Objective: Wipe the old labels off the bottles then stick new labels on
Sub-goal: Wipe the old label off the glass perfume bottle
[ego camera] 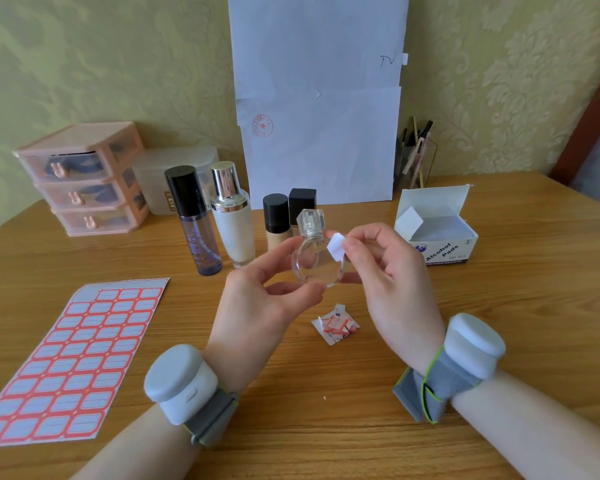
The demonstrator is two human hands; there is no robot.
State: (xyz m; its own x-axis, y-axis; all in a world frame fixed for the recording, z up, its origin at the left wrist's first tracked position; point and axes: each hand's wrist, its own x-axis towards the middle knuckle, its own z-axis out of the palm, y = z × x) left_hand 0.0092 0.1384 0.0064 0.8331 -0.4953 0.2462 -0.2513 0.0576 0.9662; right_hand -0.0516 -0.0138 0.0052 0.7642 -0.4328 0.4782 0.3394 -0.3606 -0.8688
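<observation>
**Item: round glass bottle, held above mid-tabletop**

Round glass bottle (317,265): clear, square clear cap, upright, lifted off the tabletop (499,341).
Left hand (267,292): grip pinches the bottle's lower rim from 8 o'clock, thumb in front.
Right hand (385,271): grip pinches a small white square (336,249), which touches the bottle's shoulder at 2 o'clock.
Scrap pile (335,325): torn red-and-white label bits, at 6 o'clock just below the bottle, between the wrists.
Label sheet (73,365): red-bordered stickers, flat at 8 o'clock, well apart from the hands, its near corner cut by the picture's left edge.
Standing bottles: dark-capped (194,220), silver-capped (231,216), two black-capped (276,220), in a row at 10 to 12 o'clock, near the raised bottle.
Alcohol pads box (440,230): lid open, at 2 o'clock, just beyond the right hand's knuckles.
Drawer unit (84,178): at 10 o'clock, against the wall.
Bare wood shows between the forearms at 6 o'clock and past the right wrist at 4 o'clock.
</observation>
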